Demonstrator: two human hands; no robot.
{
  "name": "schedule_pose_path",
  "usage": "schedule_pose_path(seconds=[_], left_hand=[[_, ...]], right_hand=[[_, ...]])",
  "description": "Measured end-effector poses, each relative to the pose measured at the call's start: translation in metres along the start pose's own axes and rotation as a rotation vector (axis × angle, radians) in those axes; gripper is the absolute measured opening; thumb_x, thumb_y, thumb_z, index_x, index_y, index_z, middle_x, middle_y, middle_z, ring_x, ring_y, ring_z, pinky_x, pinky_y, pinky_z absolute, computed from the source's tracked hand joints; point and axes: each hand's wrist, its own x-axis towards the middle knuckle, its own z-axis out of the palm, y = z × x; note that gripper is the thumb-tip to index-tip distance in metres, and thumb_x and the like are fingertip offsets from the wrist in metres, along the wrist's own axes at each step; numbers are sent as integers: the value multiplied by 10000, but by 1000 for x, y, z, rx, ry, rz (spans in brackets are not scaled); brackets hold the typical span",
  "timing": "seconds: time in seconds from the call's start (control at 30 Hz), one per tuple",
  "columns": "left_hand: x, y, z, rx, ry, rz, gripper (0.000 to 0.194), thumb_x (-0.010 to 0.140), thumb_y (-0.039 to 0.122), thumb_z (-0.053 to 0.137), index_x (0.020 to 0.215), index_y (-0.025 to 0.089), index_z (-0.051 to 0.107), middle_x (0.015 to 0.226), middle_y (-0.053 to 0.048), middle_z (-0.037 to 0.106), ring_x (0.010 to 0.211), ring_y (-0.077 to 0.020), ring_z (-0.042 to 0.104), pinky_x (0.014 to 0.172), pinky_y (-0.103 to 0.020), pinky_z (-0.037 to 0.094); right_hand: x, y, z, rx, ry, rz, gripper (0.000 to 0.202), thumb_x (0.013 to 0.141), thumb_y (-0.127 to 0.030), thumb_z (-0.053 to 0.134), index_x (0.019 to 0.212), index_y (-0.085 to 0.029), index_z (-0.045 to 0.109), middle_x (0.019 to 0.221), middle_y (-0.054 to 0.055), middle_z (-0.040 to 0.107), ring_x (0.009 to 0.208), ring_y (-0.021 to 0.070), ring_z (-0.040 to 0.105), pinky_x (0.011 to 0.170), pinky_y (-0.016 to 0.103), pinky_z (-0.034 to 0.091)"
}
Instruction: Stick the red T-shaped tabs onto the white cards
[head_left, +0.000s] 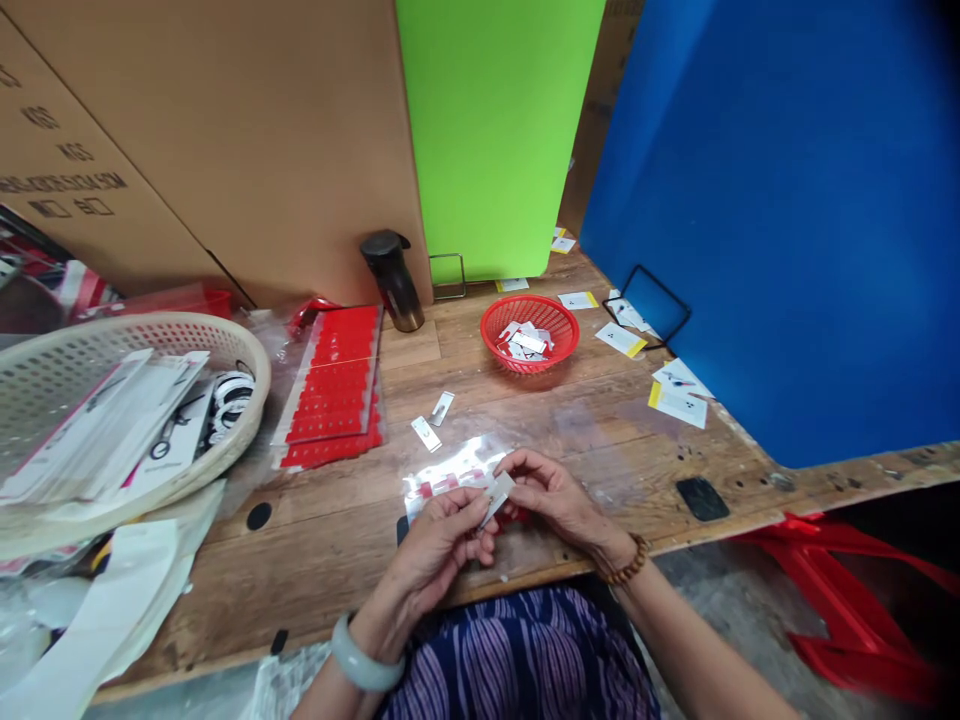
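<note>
Between both hands (446, 535) (556, 497), a white card (498, 497)

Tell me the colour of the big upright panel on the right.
The upright panel is blue, seen in the head view.

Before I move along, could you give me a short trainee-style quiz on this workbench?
1. Which wrist wears the beaded bracelet?
a) the left
b) the right

2. True or false: the fingers of the left hand hold a small card.

3. Fill in the colour: between the cardboard and the blue panel stands a bright ____ panel.

Key: 1 b; 2 true; 3 green.
</note>
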Motion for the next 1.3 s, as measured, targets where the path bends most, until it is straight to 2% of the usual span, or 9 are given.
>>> schedule_pose_path(seconds=[0.13, 0.23, 0.3, 0.4, 0.53, 0.63, 0.83, 1.0, 1.3], left_hand=[[1, 0, 1, -99, -31, -43, 227, 632, 213, 805, 737, 82, 651, 627, -32, 649, 436, -50, 562, 438, -131, 494], [2, 1, 1, -121, -8, -33, 222, 610, 176, 815, 733, 80, 657, 629, -36, 663, 449, -53, 582, 444, -116, 497], [4, 1, -1, -93, 35, 4, 210, 623, 170, 805, 740, 84, 654, 629, -37, 668, 457, -59, 592, 450, -120, 506], [10, 0, -8, 9, 176, 104, 209, 656, 196, 786, 766, 93, 640, 668, -55, 691, 485, -84, 626, 476, -147, 532], [22, -9, -19, 114, 302, 176, 260, 658, 254, 791, 794, 93, 637, 731, -87, 716, 564, -120, 676, 570, -184, 566], [33, -17, -22, 134, 309, 192, 283, 651, 261, 795, 825, 98, 643, 732, -86, 718, 604, -137, 691, 608, -201, 571], [53, -21, -14, 161, 262, 242, 260, 688, 232, 762, 865, 91, 634, 763, -93, 717, 663, -160, 703, 640, -229, 568], [54, -18, -12, 170, 271, 247, 261, 715, 168, 723, 942, 98, 616, 779, -90, 721, 694, -167, 709, 647, -235, 568], [54, -17, -11, 171, 294, 232, 252, 685, 166, 724, 906, 103, 621, 771, -85, 721, 640, -171, 707, 607, -233, 570]], right_hand=[[-3, 0, 2, -15, -2, -53, 263, 759, -362, 697, 941, -214, 578, 745, -35, 583, 641, 95, 551, 620, 215, 441], [-2, 0, 3, -57, 30, -90, 222, 783, -347, 671, 934, -213, 576, 766, -28, 590, 670, 100, 569, 652, 221, 457], [-3, 1, 4, -119, 59, -71, 250, 815, -344, 629, 1020, -218, 561, 782, -18, 606, 705, 115, 591, 691, 241, 471], [-10, 4, 4, -336, 200, -44, 352, 827, -315, 602, 1157, -233, 509, 895, 7, 614, 717, 126, 587, 706, 272, 479], [-27, 10, -1, -758, 337, -115, 98, 843, -245, 556, 924, -219, 604, 895, 23, 603, 777, 159, 572, 746, 302, 457], [-32, 11, -7, -898, 337, -153, 89, 856, -208, 520, 873, -214, 607, 880, 30, 596, 792, 172, 568, 745, 307, 448], [-21, 5, -21, -979, 419, -205, 101, 848, -156, 504, 885, -193, 590, 898, 48, 584, 804, 179, 570, 751, 317, 460], [-26, 17, -19, -1078, 388, -292, 173, 900, -158, 452, 980, -209, 596, 932, 64, 558, 879, 202, 546, 815, 355, 451], [-26, 14, -15, -1150, 367, -231, 158, 891, -104, 435, 806, -192, 535, 837, 36, 515, 810, 187, 509, 752, 337, 433]])
